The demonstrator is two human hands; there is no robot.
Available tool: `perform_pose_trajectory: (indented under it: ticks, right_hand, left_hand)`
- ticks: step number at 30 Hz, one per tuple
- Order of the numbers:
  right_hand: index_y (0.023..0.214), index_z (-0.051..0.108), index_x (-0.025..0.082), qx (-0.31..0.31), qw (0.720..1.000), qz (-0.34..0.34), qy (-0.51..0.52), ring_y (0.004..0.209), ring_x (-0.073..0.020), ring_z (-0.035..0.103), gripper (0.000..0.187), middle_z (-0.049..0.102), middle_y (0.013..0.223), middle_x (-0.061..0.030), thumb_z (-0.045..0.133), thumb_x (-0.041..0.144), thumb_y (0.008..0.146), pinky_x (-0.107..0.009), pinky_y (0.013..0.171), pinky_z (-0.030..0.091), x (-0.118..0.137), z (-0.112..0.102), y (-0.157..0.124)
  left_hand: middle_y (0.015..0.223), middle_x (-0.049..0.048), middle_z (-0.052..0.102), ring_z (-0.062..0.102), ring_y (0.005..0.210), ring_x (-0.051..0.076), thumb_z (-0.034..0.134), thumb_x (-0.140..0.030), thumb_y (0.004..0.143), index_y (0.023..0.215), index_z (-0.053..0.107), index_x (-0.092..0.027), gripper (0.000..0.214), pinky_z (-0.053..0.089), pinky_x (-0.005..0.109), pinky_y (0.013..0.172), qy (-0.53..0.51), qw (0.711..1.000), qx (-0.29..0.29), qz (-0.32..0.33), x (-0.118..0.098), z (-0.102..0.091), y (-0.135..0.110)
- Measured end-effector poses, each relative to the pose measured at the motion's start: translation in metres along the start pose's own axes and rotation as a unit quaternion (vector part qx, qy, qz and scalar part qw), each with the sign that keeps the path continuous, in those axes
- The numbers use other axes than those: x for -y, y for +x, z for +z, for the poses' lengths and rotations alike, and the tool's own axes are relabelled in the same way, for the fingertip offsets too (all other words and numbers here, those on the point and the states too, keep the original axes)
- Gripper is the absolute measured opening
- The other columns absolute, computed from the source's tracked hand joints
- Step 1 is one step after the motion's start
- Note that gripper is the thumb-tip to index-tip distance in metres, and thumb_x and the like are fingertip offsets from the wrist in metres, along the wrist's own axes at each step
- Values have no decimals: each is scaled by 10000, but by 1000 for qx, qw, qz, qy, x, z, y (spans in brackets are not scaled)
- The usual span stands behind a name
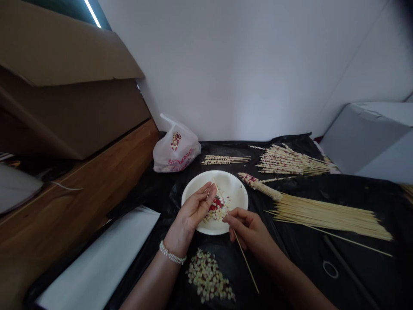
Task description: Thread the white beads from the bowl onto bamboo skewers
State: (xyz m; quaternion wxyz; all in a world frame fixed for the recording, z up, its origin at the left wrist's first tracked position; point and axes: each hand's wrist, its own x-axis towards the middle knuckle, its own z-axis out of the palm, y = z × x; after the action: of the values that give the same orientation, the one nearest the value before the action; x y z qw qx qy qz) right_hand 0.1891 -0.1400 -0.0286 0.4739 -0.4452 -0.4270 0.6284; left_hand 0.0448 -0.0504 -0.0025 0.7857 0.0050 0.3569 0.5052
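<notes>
A thin bamboo skewer (245, 262) slants over a white bowl (190, 185). My right hand (250, 228) pinches it partway along, and its lower end sticks out below the fingers. Over the bowl's left side, my left hand (196, 206) has its fingers curled in beside the skewer's upper end; whatever they hold is too small to make out. Small pale pieces (211, 216) lie in the bowl, around a red patch on its bottom. Nearer to me is a heap of small cream-coloured pieces (209, 277), some with dark red marks.
Behind the bowl are a tied plastic bag (176, 150) and short threaded skewers (222, 159). To the right lie more threaded skewers (284, 159), a bundle of bare skewers (332, 215) and a ring (330, 270). A cardboard box (74, 107) stands left, a white box (364, 137) right.
</notes>
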Motion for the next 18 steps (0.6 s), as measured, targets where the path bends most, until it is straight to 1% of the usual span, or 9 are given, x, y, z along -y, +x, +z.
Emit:
perform_pose_trajectory:
  ticks: [3,6,9,12,15,18]
  right_hand:
    - [800,605,161,7,1000,3,-1,304,-26,323,332,571,479,54,622,491,829,-180,349,182,2,0,-1]
    - [801,605,158,10,1000,11,-13,308,-28,324,330,571,477,52,623,486,829,-180,349,179,5,2,-3]
    - [795,607,155,13,1000,15,-19,310,-28,327,335,569,474,53,627,489,820,-177,348,183,6,3,-4]
    - [799,606,154,20,999,22,-17,308,-29,329,352,566,474,55,624,506,814,-176,347,188,4,4,-4]
    - [800,600,156,31,999,30,-16,303,-29,327,365,566,478,56,624,520,807,-180,345,181,3,5,-4]
    - [802,589,161,47,998,43,-11,299,-31,329,365,564,479,56,614,526,814,-183,342,174,3,7,-5]
  left_hand:
    - [1046,173,699,722,850,183,377,15,901,1362,458,-64,475,597,231,729,-27,999,-16,10,-2,-3,7]
    - [978,146,716,722,803,171,392,-47,933,1343,485,-66,421,598,240,726,-34,999,-14,7,-6,-6,12]
    - [1002,146,718,718,853,173,388,7,906,1328,509,-67,445,585,243,776,-7,1000,4,5,-7,-9,14]
    - [1065,166,706,706,916,163,381,64,872,1321,509,-45,480,560,206,803,20,999,15,20,-6,-9,13]
    - [1106,158,697,704,909,146,410,42,882,1279,538,-64,431,559,182,769,34,999,2,35,-6,-8,11]
    - [1081,153,703,706,881,149,460,2,891,1211,575,-55,344,565,192,749,45,997,-6,55,-8,-7,9]
